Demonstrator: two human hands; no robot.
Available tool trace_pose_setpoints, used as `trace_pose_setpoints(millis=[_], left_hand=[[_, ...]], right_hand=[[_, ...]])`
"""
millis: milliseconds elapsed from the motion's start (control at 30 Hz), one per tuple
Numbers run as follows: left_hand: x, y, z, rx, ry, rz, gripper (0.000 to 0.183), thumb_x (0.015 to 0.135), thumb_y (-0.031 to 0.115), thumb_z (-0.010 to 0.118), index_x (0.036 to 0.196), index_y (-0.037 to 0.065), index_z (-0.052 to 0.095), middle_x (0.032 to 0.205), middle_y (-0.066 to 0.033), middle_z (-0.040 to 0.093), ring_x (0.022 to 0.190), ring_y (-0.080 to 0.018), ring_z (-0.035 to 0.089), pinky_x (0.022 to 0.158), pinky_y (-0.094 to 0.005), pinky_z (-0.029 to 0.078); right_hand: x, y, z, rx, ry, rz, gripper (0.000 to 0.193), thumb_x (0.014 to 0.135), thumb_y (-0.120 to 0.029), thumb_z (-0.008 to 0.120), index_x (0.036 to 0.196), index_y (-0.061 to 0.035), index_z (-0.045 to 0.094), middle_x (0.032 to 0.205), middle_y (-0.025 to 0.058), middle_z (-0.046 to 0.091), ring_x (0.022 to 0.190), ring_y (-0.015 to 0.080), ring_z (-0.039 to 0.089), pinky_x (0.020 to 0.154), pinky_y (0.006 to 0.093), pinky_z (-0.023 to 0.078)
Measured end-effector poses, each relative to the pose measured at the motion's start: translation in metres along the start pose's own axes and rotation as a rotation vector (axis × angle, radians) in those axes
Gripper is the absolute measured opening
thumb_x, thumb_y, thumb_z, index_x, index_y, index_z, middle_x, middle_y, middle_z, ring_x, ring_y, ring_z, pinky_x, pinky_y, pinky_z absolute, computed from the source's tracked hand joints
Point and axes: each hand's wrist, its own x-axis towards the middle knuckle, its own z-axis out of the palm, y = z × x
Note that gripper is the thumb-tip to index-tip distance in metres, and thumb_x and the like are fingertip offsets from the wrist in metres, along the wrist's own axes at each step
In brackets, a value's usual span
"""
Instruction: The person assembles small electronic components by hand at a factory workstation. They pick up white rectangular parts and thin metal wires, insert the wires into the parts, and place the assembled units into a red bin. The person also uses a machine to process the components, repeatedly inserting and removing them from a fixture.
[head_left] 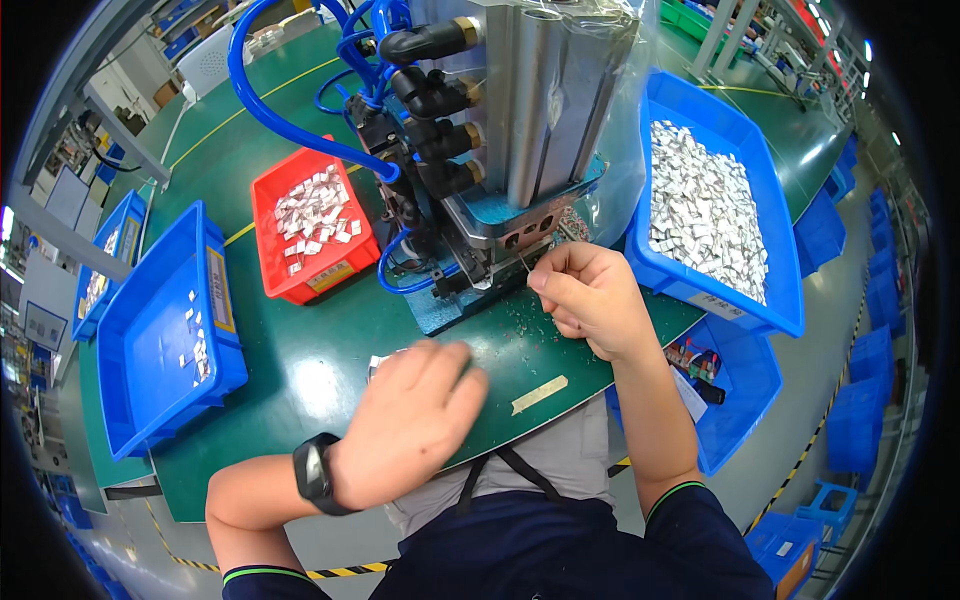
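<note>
My right hand [595, 305] is at the front of a pneumatic press [530, 225], thumb and forefinger pinched together. A thin, wire-like tip shows at the fingertips; the rest of what they hold is hidden. My left hand [410, 415], with a dark band on the wrist, hovers over the near part of the green table [310, 385]. Motion smears its fingers, so their grip is unclear. Just beyond them a small white piece [376, 366] shows in part.
Left of the press stand a red bin [270, 235] of small white parts and a blue bin [140, 385] with a few. A larger blue bin [785, 270] on the right is heaped with them. Blue air hoses [245, 85] loop beside the press. Tape [540, 395] lies near the table edge.
</note>
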Motion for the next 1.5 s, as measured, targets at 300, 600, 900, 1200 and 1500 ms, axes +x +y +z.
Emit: trace_pose_setpoints(millis=[300,600,900,1200,1500], left_hand=[[-0.005,-0.003,0.002,0.176,-0.175,-0.276,0.037,0.075,0.003,0.056,0.111,-0.006,0.052,0.107,-0.0205,0.058,0.093,-0.0335,0.057,0.078,-0.0405,0.048],[-0.003,-0.017,0.000,0.068,-0.091,-0.174,0.026,0.071,-0.002,0.056,0.097,-0.003,0.057,0.089,-0.0159,0.062,0.082,-0.0323,0.059,0.073,-0.0395,0.048],[0.003,-0.025,-0.001,-0.098,0.120,-0.106,0.014,0.076,0.000,0.066,0.089,0.000,0.060,0.083,-0.0132,0.061,0.077,-0.0317,0.057,0.070,-0.0400,0.047],[0.008,-0.027,0.007,-0.139,0.187,-0.087,0.016,0.077,0.001,0.067,0.092,0.001,0.061,0.078,-0.0124,0.059,0.072,-0.0310,0.056,0.067,-0.0396,0.045],[0.010,-0.029,0.015,-0.254,0.282,-0.068,0.019,0.078,0.000,0.069,0.094,0.001,0.060,0.084,-0.0126,0.062,0.074,-0.0273,0.060,0.066,-0.0352,0.047]], right_hand=[[-0.002,0.000,0.001,-0.006,-0.055,-0.028,0.013,0.086,-0.009,0.066,0.089,0.0036,0.062,0.067,0.0013,0.054,0.045,0.0008,0.038,0.037,0.0190,0.023],[-0.003,0.000,0.000,-0.030,-0.061,-0.036,0.014,0.086,-0.008,0.066,0.091,0.0040,0.062,0.066,-0.0007,0.054,0.047,0.0003,0.038,0.038,0.0186,0.024],[-0.003,-0.001,0.000,-0.049,-0.088,-0.050,0.014,0.087,-0.009,0.065,0.091,0.0038,0.061,0.065,-0.0030,0.051,0.048,0.0000,0.037,0.039,0.0188,0.024],[-0.004,-0.003,0.001,0.040,-0.086,0.047,0.017,0.086,-0.008,0.066,0.095,0.0049,0.060,0.063,-0.0012,0.051,0.046,0.0010,0.037,0.038,0.0192,0.022],[-0.011,-0.011,0.005,0.092,-0.076,0.097,0.014,0.087,-0.007,0.065,0.091,0.0048,0.058,0.074,0.0092,0.058,0.047,0.0044,0.043,0.036,0.0199,0.030]])
